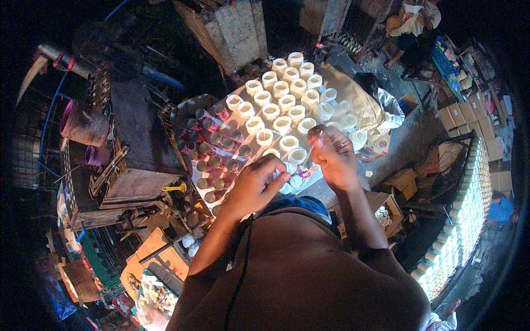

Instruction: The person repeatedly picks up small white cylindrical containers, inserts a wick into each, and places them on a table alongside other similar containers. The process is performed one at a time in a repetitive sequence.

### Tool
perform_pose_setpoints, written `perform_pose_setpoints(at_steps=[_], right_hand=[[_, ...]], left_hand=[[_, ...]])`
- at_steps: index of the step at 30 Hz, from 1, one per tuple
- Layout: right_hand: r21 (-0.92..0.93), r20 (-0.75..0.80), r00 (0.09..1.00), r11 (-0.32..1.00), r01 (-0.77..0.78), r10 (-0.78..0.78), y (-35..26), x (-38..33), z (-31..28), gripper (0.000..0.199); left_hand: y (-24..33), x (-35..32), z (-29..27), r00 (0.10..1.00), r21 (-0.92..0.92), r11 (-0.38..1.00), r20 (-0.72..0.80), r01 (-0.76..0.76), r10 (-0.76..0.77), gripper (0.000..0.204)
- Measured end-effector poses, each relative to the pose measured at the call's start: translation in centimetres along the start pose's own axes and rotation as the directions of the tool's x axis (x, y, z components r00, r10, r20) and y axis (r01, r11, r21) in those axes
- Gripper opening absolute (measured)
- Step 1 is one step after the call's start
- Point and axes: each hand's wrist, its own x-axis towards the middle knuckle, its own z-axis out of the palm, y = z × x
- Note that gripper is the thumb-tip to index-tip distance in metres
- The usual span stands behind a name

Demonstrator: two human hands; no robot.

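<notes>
Rows of white open-topped cups (pixel 281 88) stand upright on a table in front of me, catching strong light. My left hand (pixel 255 185) is at the near edge of these rows, its thumb and fingers curled toward each other. Something pale shows beside its fingertips, but I cannot make out whether it is held. Raised over the near right cups, my right hand (pixel 335 160) has its fingers bent in and pinched together. Anything between those fingertips is too small to tell. Dark reddish cylindrical cups (pixel 215 163) stand in rows left of the white ones.
Brown paper (pixel 353 91) and a silvery sheet (pixel 390 107) lie at the table's right. A dark bench (pixel 138 127) stands left, with a yellow-handled tool (pixel 175 188) near it. A long rack of pale cylinders (pixel 461 220) runs along the right. Another person (pixel 411 33) is at the far right.
</notes>
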Motion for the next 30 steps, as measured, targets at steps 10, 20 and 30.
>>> perform_pose_setpoints(at_steps=[10, 20, 30], right_hand=[[-0.797, 0.278, 0.907, 0.452, 0.401, -0.315, -3.2, -1.4, 5.0, 0.013], [-0.846, 0.502, 0.828, 0.056, 0.530, -0.251, -2.7, -1.4, 8.3, 0.015], [-0.865, 0.492, 0.846, -0.004, 0.502, -0.208, -1.8, -0.6, 8.4, 0.011]], left_hand=[[-0.2, 0.3, -1.8, 0.938, -0.269, 0.950, -0.341, -0.156, 0.057, 0.102], [0.8, -0.3, -1.3, 0.875, -0.252, 0.950, -0.482, -0.184, 0.042, 0.122], [1.8, -0.8, -2.3, 0.861, 0.244, 0.967, -0.475, -0.071, 0.183, 0.123]])
